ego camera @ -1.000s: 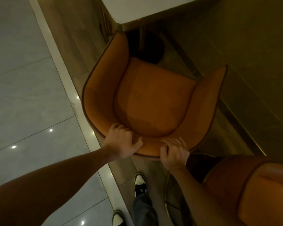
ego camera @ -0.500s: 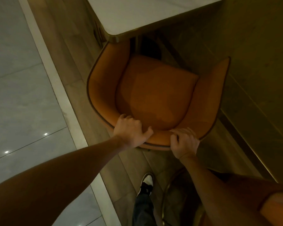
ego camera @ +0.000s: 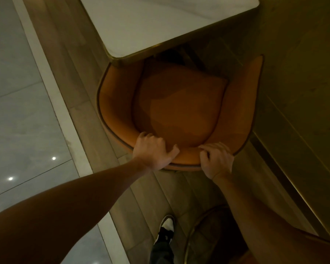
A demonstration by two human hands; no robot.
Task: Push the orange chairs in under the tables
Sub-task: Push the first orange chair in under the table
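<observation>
An orange tub chair (ego camera: pixel 179 107) with dark piping stands in front of me, seen from above. Its left arm tip sits under the corner of the white brass-edged table (ego camera: pixel 160 25), and its right arm stays out beside the table. My left hand (ego camera: pixel 153 152) grips the top of the chair's backrest left of centre. My right hand (ego camera: pixel 216 160) grips the same rim just right of it.
A wood-panelled wall (ego camera: pixel 301 92) runs close along the chair's right side. Grey floor tiles (ego camera: pixel 17 111) lie left beyond a pale strip. My shoe (ego camera: pixel 167 228) is on the wooden floor behind the chair. A curved brass rail (ego camera: pixel 191 231) of another seat is at lower right.
The chair has slid forward toward the table with both hands on its back; its left arm is now under the table corner. I have stepped forward after it.
</observation>
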